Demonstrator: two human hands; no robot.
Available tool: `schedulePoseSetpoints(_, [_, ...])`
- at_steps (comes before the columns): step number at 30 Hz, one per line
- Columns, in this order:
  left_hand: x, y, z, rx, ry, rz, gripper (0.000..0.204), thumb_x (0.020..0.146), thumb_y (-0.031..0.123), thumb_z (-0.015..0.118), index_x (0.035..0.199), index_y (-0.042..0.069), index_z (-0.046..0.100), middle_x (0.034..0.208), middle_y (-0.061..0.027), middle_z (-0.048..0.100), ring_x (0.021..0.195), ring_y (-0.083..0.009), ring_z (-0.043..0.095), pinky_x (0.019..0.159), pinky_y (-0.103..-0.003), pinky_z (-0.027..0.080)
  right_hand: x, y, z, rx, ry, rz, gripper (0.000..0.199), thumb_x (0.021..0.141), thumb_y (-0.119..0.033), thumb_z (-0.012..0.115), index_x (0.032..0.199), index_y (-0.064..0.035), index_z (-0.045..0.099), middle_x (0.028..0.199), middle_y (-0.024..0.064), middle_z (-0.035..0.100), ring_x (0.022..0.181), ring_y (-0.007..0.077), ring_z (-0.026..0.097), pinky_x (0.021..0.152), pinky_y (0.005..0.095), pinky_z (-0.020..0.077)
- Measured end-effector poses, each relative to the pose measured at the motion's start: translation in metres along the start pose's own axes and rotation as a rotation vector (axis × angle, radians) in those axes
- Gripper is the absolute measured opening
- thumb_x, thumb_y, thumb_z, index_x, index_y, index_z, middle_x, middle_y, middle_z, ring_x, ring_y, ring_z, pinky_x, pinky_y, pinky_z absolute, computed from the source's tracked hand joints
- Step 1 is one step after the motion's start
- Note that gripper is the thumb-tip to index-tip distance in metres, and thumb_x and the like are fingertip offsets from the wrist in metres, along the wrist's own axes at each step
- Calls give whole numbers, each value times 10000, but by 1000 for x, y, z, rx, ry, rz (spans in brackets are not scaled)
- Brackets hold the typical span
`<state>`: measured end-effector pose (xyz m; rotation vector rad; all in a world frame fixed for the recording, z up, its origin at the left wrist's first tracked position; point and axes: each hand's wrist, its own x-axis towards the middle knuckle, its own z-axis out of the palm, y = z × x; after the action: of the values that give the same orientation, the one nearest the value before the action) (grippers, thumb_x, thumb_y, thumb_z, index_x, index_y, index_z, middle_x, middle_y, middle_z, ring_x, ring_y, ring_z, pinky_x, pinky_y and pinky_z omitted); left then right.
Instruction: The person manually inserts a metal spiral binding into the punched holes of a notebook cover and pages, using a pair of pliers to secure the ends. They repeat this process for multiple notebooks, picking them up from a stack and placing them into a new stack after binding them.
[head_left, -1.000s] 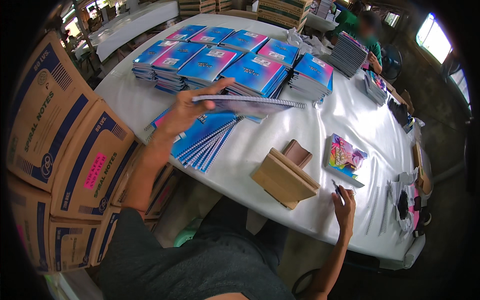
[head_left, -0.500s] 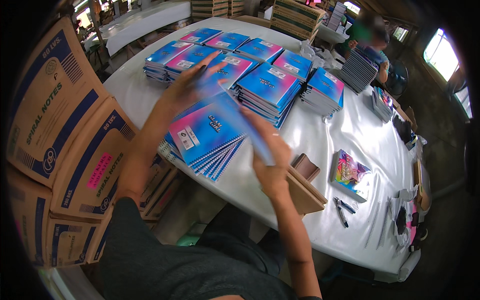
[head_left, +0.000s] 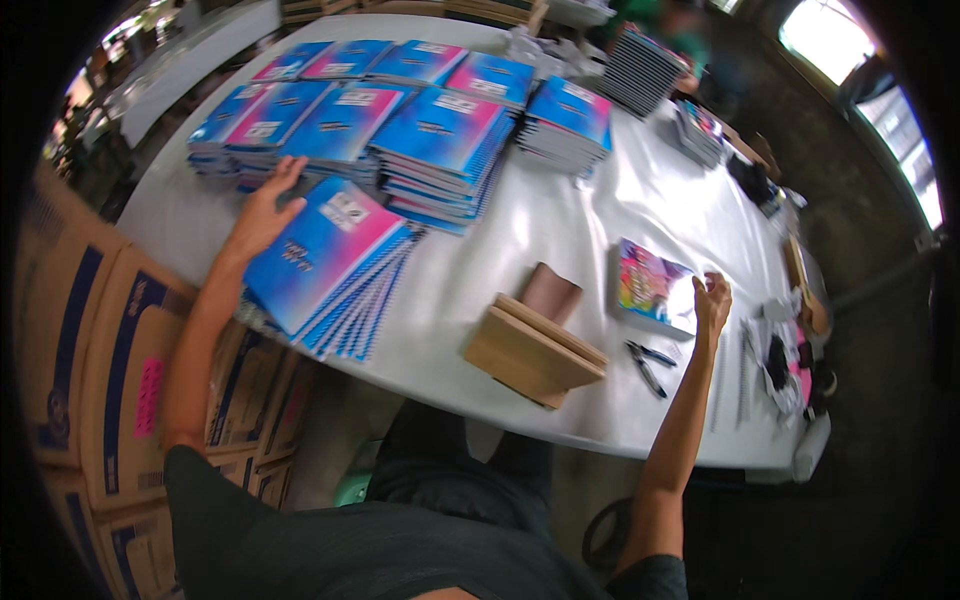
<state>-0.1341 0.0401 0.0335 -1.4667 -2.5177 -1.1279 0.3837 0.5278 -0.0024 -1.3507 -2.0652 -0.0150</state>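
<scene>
My left hand rests with its fingers spread at the upper left edge of a fanned stack of blue and pink spiral notebooks. The top notebook of this stack lies flat, and the coils below it spread out in steps. Over on the right, my right hand is beside a short stack of multicoloured notebooks, with its fingers bent, slightly apart and close to the stack's right edge. Nothing shows between those fingers. Just below lies a pair of dark-handled pliers.
Rows of blue and pink notebook piles fill the far left of the white-covered table. A brown wooden stand sits at the near edge. Cardboard boxes are stacked at my left. A person is beyond a tall notebook pile.
The blurred notebook between my hands is no longer held; one now tops the fanned stack. My right hand has moved right to the multicoloured stack, and the view has turned right.
</scene>
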Motion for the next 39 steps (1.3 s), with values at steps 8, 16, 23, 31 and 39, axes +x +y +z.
schedulePoseSetpoints(8, [22, 158, 55, -92, -154, 238, 641, 878, 63, 658, 1472, 182, 446, 1577, -47, 339, 1490, -283, 203, 1183, -434, 235, -5, 80, 20, 310, -467, 344, 389, 747, -308, 807, 617, 28, 659, 516, 29, 523, 452, 112, 459, 445, 303, 336])
schedulePoseSetpoints(16, [34, 232, 150, -364, -288, 264, 724, 863, 112, 715, 1504, 166, 381, 1579, -134, 311, 1493, -287, 187, 1188, -430, 205, -1, 69, 2, 94, -152, 281, 325, 711, -218, 842, 691, 23, 625, 647, 106, 627, 588, 164, 572, 573, 337, 462])
schedulePoseSetpoints(23, [19, 249, 184, -1027, -352, -34, 911, 850, 271, 768, 1545, 59, 219, 1553, -217, 318, 1453, -263, 296, 1169, -365, 237, -104, -96, -98, 1297, 36, 108, 209, 788, 72, 733, 829, -26, 553, 763, 4, 595, 678, 68, 530, 659, 219, 444])
schedulePoseSetpoints(31, [-8, 236, 144, -1159, -668, 197, 398, 911, 139, 680, 1255, -41, 595, 1326, -95, 605, 1147, -159, 579, 1025, -324, 445, -203, -121, -74, 1590, -81, 190, 370, 821, 93, 721, 1159, 8, 596, 1089, 92, 683, 996, 152, 634, 902, 319, 510])
schedulePoseSetpoints(39, [-11, 228, 139, -1013, -791, 167, 425, 911, 84, 657, 1315, -15, 568, 1406, -104, 549, 1270, -188, 521, 1087, -338, 393, -211, -109, -68, 1224, -212, 44, 292, 822, 102, 714, 1093, 21, 637, 1029, 74, 697, 932, 140, 645, 853, 298, 525])
